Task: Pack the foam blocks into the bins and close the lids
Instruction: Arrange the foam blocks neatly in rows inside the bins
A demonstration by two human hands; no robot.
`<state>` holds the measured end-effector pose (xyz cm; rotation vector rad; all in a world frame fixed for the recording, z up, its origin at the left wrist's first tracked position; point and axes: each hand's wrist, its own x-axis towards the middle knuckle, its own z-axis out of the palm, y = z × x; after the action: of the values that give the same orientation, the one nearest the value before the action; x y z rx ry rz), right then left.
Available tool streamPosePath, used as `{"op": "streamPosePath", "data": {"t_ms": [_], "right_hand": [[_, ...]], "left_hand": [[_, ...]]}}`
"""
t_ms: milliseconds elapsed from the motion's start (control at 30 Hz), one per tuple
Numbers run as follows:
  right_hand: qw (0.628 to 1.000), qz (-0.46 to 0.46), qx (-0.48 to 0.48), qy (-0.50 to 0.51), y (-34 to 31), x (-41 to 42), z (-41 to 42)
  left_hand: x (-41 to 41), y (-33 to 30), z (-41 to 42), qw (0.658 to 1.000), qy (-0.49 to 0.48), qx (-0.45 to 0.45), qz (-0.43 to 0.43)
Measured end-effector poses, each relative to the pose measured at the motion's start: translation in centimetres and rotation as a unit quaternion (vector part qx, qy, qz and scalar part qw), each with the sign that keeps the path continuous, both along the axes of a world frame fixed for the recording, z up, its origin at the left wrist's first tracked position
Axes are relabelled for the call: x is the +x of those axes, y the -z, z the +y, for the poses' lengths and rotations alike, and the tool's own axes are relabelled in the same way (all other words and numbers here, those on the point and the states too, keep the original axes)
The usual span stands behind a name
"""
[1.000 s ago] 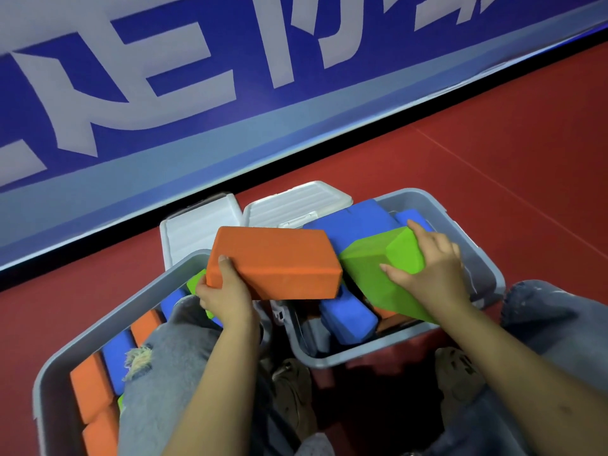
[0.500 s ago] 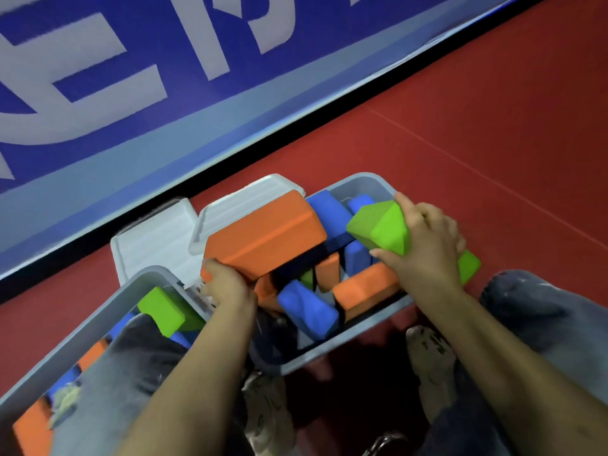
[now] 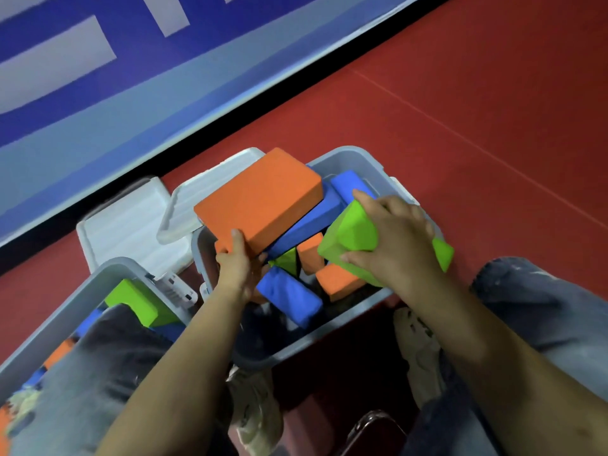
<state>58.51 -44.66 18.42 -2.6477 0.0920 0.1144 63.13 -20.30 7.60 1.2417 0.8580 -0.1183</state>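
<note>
floor: red, thin pale line running diagonally across it | banner: blue with large white lettering and a pale blue band, black strip along its base | jeans: grey-blue, on both knees | shoes: pale, on the floor between the knees

I see the grey right bin open and crowded with tilted blocks. A large orange block sits atop its left rim, a green block leans at its right side, and blue blocks lie inside. Two white lids rest just left of it.
</note>
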Motion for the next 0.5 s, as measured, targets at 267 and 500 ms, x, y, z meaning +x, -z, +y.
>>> {"op": "streamPosePath", "data": {"t_ms": [267,500], "right_hand": [[0.995,0.080,-0.015,-0.054,1.8,0.6,1.3],[0.993,0.109,-0.024,-0.043,3.2,1.5,2.9]], "left_hand": [[-2.4,1.7,2.6,0.990,0.082,-0.115,0.002],[-5.4,7.3,0.9,0.967,0.091,0.086,0.222]]}}
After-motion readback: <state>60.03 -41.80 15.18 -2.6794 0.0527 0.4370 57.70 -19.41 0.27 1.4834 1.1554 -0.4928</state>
